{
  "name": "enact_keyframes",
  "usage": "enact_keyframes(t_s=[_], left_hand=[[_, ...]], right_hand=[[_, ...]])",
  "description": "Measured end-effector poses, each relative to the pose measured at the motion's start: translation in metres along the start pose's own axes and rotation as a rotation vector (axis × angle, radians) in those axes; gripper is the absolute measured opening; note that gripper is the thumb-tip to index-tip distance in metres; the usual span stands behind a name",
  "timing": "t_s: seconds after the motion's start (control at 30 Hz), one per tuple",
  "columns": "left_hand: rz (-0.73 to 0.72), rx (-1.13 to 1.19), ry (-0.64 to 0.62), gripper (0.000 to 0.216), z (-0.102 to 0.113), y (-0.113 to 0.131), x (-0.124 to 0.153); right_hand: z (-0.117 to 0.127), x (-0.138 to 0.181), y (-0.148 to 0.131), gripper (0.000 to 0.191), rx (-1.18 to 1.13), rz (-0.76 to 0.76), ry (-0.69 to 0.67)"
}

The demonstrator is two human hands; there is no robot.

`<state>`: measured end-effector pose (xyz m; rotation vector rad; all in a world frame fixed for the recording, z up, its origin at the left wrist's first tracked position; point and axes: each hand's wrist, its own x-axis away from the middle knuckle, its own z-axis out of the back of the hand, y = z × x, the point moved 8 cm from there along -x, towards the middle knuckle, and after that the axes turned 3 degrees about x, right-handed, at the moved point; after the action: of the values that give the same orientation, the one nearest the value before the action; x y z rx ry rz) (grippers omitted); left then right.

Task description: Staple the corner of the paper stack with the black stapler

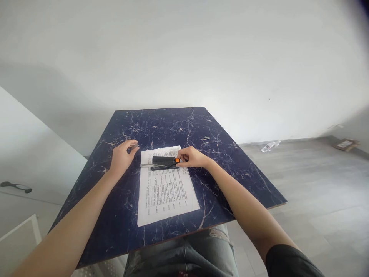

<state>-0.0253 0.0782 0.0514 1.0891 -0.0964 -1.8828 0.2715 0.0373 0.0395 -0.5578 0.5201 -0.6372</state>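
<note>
A black stapler (165, 159) with an orange part lies across the printed sheets (165, 194) on the dark blue marbled table (115, 219). Its narrow metal rail (146, 165) sticks out to the left. My right hand (192, 157) grips the stapler at its right end, by the orange part. To the left of the sheets, my left hand (123, 154) is raised just above the table, thumb and fingers pinching a small grey strip of staples (135, 146). Both hands are apart, with the stapler's rail pointing toward the left one.
Another small dark piece (206, 137) lies on the table beyond my right hand. A pale wall (219, 57) rises behind the table. On the grey floor to the right are a clear plastic item (270, 146) and a brown package (345, 144). A white cabinet with a dark handle (15, 187) stands left.
</note>
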Motion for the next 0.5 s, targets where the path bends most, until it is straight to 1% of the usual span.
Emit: enact_keyframes(t_s=[0.07,0.13,0.2,0.27,0.33,0.43,0.5], left_hand=[[0.004,-0.006,-0.005,0.021,0.000,0.000,0.000],[0.000,-0.006,-0.011,0.021,0.000,0.004,0.000],[-0.013,0.000,-0.032,0.021,0.000,0.011,0.001],[-0.022,0.022,-0.076,0.022,0.000,0.020,0.002],[-0.016,0.061,-0.159,0.021,-0.002,0.030,0.004],[0.035,0.135,-0.354,0.023,-0.013,0.042,0.010],[0.080,0.170,-0.470,0.024,-0.020,0.047,0.015]], right_hand=[[0.002,-0.001,-0.005,0.029,0.046,0.040,0.015],[0.002,-0.002,-0.011,0.038,0.071,0.082,0.033],[0.000,-0.004,-0.016,0.047,0.069,0.095,0.035],[-0.005,-0.006,-0.018,0.050,0.084,0.088,0.022],[-0.011,-0.008,-0.017,0.044,0.141,0.070,-0.007],[-0.017,-0.009,-0.010,0.033,0.245,0.022,-0.030],[-0.017,-0.009,-0.005,0.032,0.278,0.008,-0.025]])
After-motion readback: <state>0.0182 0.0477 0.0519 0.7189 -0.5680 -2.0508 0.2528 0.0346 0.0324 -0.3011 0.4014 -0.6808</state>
